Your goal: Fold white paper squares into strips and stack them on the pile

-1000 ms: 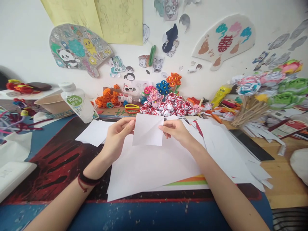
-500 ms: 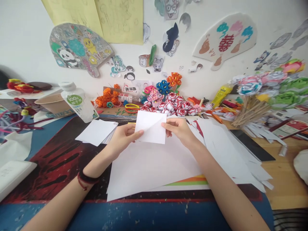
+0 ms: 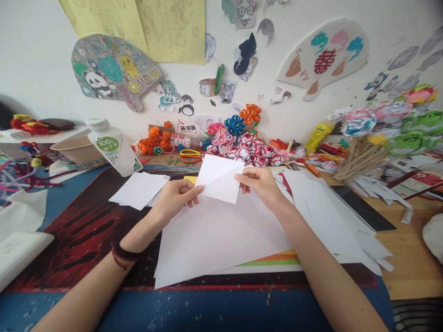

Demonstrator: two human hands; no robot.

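A small square of white paper [image 3: 218, 180] is held up between my two hands, slightly tilted, with a faint diagonal line across it. My left hand [image 3: 179, 197] pinches its lower left edge between thumb and fingers. On the other side, my right hand [image 3: 260, 184] grips the right edge the same way. Below the square lie large white sheets [image 3: 221, 240], with orange and green paper edges showing under them. A stack of white paper squares [image 3: 138, 190] rests left of my left hand.
A white bottle [image 3: 112, 147] and a paper bowl [image 3: 78, 150] stand at the back left. Red-and-white craft flowers [image 3: 254, 151] line the wall side. Loose white sheets [image 3: 325, 212], a black phone-like slab [image 3: 363, 207] and flowers on sticks [image 3: 360, 157] are at right.
The paper square has risen slightly and turned a little clockwise, its right side now lower. Both hands keep their hold; the right hand has shifted slightly right.
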